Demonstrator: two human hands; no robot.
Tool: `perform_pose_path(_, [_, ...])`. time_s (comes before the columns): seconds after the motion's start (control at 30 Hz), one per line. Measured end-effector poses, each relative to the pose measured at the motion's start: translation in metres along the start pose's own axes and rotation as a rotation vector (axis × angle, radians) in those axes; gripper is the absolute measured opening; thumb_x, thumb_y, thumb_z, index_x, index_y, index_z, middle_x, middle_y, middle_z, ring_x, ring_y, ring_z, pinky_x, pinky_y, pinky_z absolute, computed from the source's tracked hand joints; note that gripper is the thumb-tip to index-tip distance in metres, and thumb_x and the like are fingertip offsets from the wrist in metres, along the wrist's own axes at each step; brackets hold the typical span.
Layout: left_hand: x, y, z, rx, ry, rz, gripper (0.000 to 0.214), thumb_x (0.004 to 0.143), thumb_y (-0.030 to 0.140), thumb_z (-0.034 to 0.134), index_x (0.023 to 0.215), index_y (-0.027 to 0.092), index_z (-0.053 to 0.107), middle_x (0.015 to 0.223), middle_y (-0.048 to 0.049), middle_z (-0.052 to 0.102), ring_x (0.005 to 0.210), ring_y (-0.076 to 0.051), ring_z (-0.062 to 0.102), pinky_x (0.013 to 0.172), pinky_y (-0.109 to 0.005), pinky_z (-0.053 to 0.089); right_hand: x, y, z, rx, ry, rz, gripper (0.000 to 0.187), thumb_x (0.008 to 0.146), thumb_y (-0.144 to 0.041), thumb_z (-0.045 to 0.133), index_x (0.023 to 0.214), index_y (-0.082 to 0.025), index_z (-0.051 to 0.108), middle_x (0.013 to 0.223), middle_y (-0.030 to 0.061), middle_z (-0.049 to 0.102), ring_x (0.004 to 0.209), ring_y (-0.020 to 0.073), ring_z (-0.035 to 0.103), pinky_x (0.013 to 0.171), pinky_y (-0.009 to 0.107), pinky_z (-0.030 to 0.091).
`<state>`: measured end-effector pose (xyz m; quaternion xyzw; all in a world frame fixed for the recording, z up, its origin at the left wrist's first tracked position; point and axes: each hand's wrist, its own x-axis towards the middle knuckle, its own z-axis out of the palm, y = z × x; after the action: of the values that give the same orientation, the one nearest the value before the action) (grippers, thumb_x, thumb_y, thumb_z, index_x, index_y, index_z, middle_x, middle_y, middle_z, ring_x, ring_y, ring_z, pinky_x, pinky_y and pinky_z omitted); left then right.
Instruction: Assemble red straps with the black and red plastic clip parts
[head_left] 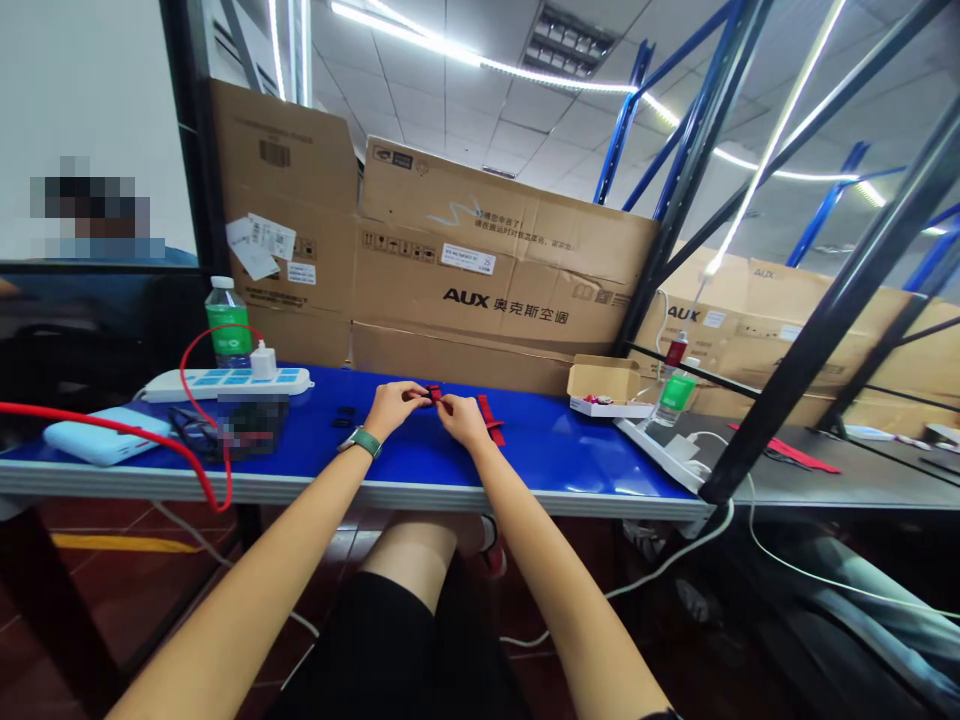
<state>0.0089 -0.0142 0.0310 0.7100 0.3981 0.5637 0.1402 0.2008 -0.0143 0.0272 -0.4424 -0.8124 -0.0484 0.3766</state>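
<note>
My left hand [393, 407] and my right hand [464, 418] meet over the blue tabletop [420, 460], fingers pinched. Between them is a small red strap [436, 393] with a black piece, perhaps a buckle, at its left end. The left fingers are at the black piece, while the right fingers grip the red strap; fingertips hide part of both. Just right of my right hand lie more red straps [492, 420], one crossing another. Several small black pieces [344, 416] rest left of my left hand, too small to make out.
A power strip [225, 384], a water bottle [228, 325], a light-blue box-shaped device [109, 436] and a red cable [187, 455] occupy the left side. At right stand an open carton [609, 390] and another bottle [675, 393]. Cardboard [495, 290] walls the back; a person [97, 230] sits far left.
</note>
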Motion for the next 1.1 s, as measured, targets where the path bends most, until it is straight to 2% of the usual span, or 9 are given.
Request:
perform_pose_path(0.23, [-0.002,0.007,0.001,-0.085,-0.114,0.039,0.029,0.072,0.044,0.080,0.086,0.019,0.079,0.086,-0.0063,0.080,0.081,-0.025,0.075,0.078,-0.034,0.058,-0.001,-0.003,-0.004,0.015,-0.090,-0.003,0.023,0.099,-0.026,0.053,0.092,-0.019,0.074,0.073,0.0053,0.074,0.067,0.0162,0.067,0.065,0.021,0.041])
perform_pose_path(0.5, [-0.001,0.007,0.000,-0.031,-0.077,0.095,0.024,0.076,0.044,0.077,0.082,0.020,0.081,0.087,-0.0060,0.080,0.082,-0.024,0.074,0.080,-0.034,0.058,-0.001,-0.010,-0.008,0.061,-0.155,0.013,0.019,0.096,-0.022,0.057,0.085,-0.018,0.072,0.075,0.0071,0.075,0.073,0.0175,0.071,0.070,0.021,0.046])
perform_pose_path(0.63, [0.000,0.004,0.000,-0.053,-0.109,0.091,0.025,0.080,0.042,0.074,0.090,0.021,0.082,0.094,-0.0075,0.080,0.090,-0.025,0.074,0.086,-0.036,0.057,0.000,-0.006,-0.004,0.242,-0.127,0.069,0.017,0.099,-0.026,0.052,0.088,-0.020,0.064,0.069,0.0021,0.071,0.057,0.0139,0.066,0.062,0.020,0.047])
perform_pose_path(0.73, [0.002,-0.001,0.002,-0.129,-0.111,0.074,0.028,0.082,0.042,0.071,0.096,0.020,0.081,0.101,-0.0098,0.079,0.095,-0.026,0.073,0.089,-0.038,0.057,0.000,-0.003,-0.003,0.399,-0.060,0.121,0.006,0.098,-0.028,0.054,0.099,-0.023,0.055,0.066,-0.0036,0.068,0.050,0.0123,0.063,0.056,0.019,0.046])
perform_pose_path(0.83, [0.003,-0.005,0.005,-0.207,-0.128,0.061,0.031,0.079,0.043,0.073,0.095,0.018,0.080,0.103,-0.0117,0.078,0.095,-0.026,0.073,0.087,-0.038,0.058,0.001,-0.005,-0.003,0.473,-0.054,0.115,0.013,0.095,-0.025,0.055,0.105,-0.025,0.047,0.066,-0.0064,0.066,0.052,0.0121,0.063,0.057,0.019,0.047])
perform_pose_path(1.0, [0.004,-0.008,0.007,-0.299,-0.229,0.026,0.033,0.079,0.041,0.072,0.100,0.016,0.076,0.102,-0.0117,0.078,0.095,-0.025,0.073,0.090,-0.039,0.058,0.001,-0.005,-0.001,0.493,-0.092,0.035,0.027,0.092,-0.018,0.051,0.117,-0.024,0.045,0.074,-0.0049,0.068,0.060,0.0128,0.064,0.065,0.022,0.050])
perform_pose_path(1.1, [0.004,-0.009,0.007,-0.284,-0.162,0.008,0.036,0.077,0.036,0.075,0.107,0.016,0.072,0.092,-0.0096,0.078,0.089,-0.024,0.074,0.088,-0.039,0.058,0.000,0.000,0.002,0.512,-0.118,0.029,0.033,0.092,-0.017,0.049,0.124,-0.024,0.048,0.086,-0.0019,0.071,0.069,0.0138,0.067,0.073,0.024,0.053])
